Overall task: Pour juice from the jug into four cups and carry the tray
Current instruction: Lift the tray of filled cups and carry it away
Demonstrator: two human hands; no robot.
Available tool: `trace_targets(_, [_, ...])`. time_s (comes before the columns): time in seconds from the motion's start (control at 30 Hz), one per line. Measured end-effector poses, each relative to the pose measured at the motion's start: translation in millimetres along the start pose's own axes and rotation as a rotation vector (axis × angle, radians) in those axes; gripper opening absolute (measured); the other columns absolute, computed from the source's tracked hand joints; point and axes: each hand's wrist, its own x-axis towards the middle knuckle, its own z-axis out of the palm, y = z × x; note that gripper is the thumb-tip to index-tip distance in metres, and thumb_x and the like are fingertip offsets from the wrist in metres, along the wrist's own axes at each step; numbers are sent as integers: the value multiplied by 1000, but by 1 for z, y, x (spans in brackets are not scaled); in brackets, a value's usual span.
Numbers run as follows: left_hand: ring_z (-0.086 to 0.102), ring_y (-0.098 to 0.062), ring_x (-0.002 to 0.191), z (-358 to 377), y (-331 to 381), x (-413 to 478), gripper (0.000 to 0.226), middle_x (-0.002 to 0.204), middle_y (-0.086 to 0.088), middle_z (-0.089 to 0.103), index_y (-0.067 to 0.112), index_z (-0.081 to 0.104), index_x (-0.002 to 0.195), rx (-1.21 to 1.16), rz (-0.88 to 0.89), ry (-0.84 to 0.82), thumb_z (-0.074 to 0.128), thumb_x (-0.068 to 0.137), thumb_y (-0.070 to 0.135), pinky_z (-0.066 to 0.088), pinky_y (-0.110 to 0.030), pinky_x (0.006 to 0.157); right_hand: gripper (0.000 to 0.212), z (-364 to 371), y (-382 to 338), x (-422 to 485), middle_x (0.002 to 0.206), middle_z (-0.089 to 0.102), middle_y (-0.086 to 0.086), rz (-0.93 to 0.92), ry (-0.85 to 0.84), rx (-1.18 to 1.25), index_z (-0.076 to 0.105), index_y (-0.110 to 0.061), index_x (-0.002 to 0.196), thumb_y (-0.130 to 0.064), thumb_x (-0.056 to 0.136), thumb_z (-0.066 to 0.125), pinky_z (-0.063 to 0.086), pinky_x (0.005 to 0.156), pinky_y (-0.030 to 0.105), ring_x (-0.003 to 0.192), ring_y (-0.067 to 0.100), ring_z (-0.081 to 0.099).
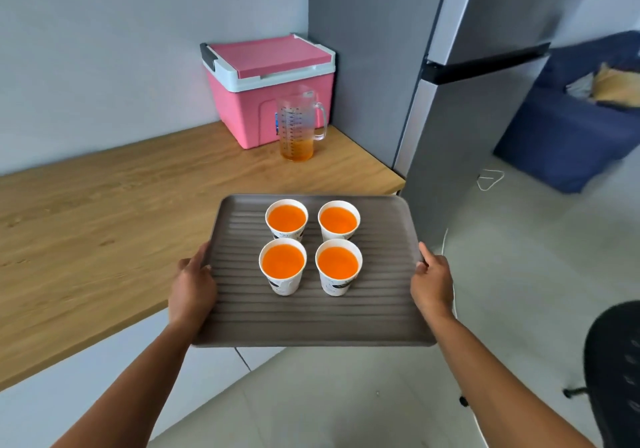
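Note:
A grey ribbed tray [311,323] hangs in the air off the counter's front corner, level. My left hand [192,285] grips its left edge and my right hand [431,281] grips its right edge. Several white paper cups stand on it in a square, each filled with orange juice: far left cup [286,220], far right cup [338,221], near left cup [283,267], near right cup [338,267]. The clear measuring jug [298,125] stands on the wooden counter [104,226] behind the tray, with a little juice at its bottom.
A pink cooler box [270,84] sits at the counter's back corner, right behind the jug. A grey fridge [467,84] stands to the right of the counter. Beyond it is a blue sofa [571,129]. A black office chair [613,371] is at the lower right on the tiled floor.

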Motion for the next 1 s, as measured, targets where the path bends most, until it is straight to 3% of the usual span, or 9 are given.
trace_targets(0.2, [54, -40, 111, 37, 45, -31, 51, 131, -15, 47, 35, 38, 145, 38, 82, -47, 39, 99, 15, 44, -45, 86, 45, -64, 42, -5, 132, 51, 9, 53, 67, 5, 48, -19, 146, -9, 103, 37, 41, 86, 31, 115, 30, 57])
trace_targets(0.37, [50, -38, 118, 75, 89, -68, 52, 135, -16, 46, 33, 40, 146, 38, 147, -79, 41, 97, 13, 43, -45, 92, 45, -130, 86, -10, 130, 49, 5, 112, 111, 11, 43, -24, 148, -13, 105, 35, 40, 81, 28, 92, 16, 50])
trace_targets(0.67, [51, -40, 116, 154, 159, -149, 51, 131, -18, 48, 31, 39, 146, 41, 306, -210, 38, 98, 12, 43, -48, 95, 48, -244, 177, -29, 119, 49, 1, 214, 237, 39, 46, -25, 147, -11, 102, 36, 42, 87, 33, 95, 15, 51])
trace_targets(1.0, [52, -40, 117, 263, 249, -225, 50, 131, -18, 48, 29, 40, 146, 38, 500, -418, 37, 99, 12, 41, -48, 100, 48, -356, 276, -65, 110, 42, -4, 408, 432, -18, 44, -27, 147, -10, 102, 35, 41, 78, 33, 87, 16, 49])
